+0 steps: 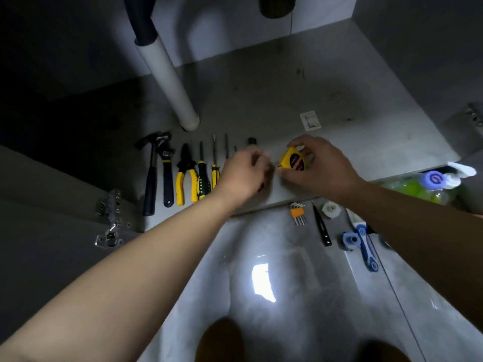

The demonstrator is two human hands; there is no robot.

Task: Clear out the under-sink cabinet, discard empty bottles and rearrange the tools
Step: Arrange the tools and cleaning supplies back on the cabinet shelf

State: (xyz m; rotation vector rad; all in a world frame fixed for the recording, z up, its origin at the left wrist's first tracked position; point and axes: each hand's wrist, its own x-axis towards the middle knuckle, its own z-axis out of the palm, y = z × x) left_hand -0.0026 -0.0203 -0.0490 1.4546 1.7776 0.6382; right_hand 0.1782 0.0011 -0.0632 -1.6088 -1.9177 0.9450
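Forearms (156,246) are stretched over the cabinet floor (261,100), where the yellow tape measure (294,160) is gripped in the fingers of the right hand (321,165), those of the left hand (245,173) being curled at its tip (pinching or not cannot be told), and the blade is best retracted before it is laid beside the screwdrivers (214,163).

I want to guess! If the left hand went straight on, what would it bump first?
Likely the yellow tape measure gripped by the right hand; the left hand points at it, though blur hides the gap.
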